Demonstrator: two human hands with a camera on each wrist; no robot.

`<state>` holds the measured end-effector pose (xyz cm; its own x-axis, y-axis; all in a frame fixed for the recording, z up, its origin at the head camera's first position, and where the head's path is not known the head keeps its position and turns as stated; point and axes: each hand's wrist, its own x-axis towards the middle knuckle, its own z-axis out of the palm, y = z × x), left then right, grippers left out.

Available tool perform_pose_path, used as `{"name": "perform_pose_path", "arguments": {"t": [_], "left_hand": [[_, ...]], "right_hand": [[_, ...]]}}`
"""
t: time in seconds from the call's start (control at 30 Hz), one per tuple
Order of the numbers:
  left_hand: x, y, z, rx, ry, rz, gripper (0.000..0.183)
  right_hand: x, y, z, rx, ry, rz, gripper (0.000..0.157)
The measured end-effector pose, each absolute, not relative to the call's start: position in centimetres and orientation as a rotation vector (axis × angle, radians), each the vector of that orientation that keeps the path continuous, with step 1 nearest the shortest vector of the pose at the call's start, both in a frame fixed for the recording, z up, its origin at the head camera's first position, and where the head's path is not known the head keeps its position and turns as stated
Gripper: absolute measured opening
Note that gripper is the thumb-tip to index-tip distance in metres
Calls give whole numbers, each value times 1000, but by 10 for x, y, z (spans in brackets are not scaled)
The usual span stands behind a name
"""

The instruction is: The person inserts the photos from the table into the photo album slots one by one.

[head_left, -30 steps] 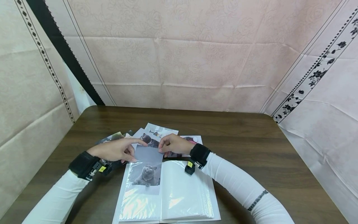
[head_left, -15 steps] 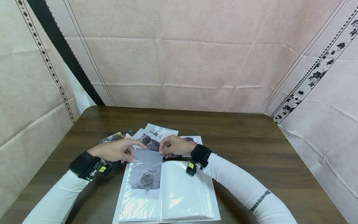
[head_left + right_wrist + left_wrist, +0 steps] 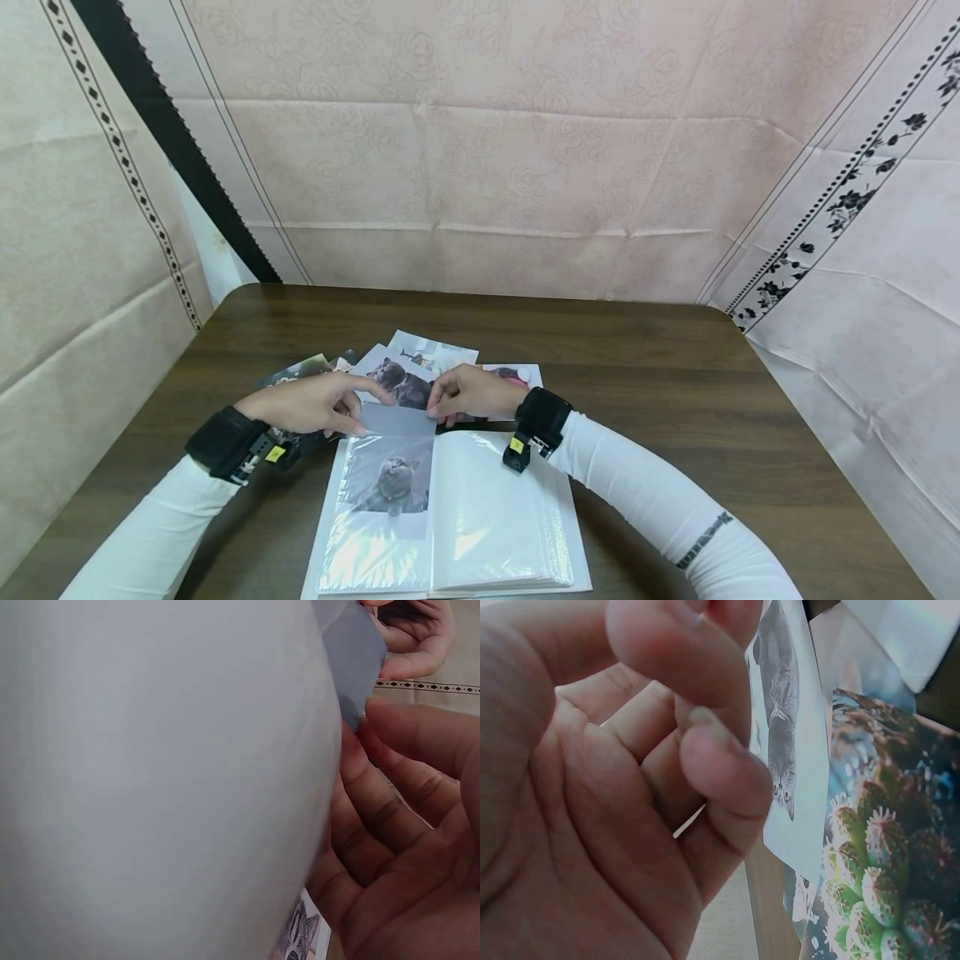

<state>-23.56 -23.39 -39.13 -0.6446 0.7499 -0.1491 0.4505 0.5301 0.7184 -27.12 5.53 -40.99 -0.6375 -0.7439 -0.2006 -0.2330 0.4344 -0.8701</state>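
A photo album (image 3: 501, 517) lies spread on the table, its clear plastic pockets glossy. A photo of a grey cat (image 3: 393, 483) sits mostly inside the left page's pocket. Its plain grey top strip sticks out past the pocket's mouth. My right hand (image 3: 474, 393) pinches the photo's top right corner between thumb and fingers; the right wrist view shows this grip on the grey photo edge (image 3: 356, 667). At the pocket's upper left corner, my left hand (image 3: 315, 402) holds the edge with thumb and curled fingers, index finger stretched over the strip.
Beyond the album lie several loose prints: another cat photo (image 3: 401, 379), a pale print (image 3: 431, 352) and one with pink in it (image 3: 525, 373). A cactus photo (image 3: 877, 862) lies under the left hand. The brown table (image 3: 675, 400) ends at a cloth-covered wall.
The cat photo has slid further down into the left pocket, so less of its grey strip shows. My right hand has moved slightly down and right; the left hand stays put.
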Motion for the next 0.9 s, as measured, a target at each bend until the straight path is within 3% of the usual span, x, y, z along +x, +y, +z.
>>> {"name": "perform_pose_path", "arguments": {"t": [0.9], "left_hand": [[-236, -233, -392, 976, 2313, 896, 32]], "right_hand": [[-267, 54, -411, -877, 2118, -1064, 10]]}}
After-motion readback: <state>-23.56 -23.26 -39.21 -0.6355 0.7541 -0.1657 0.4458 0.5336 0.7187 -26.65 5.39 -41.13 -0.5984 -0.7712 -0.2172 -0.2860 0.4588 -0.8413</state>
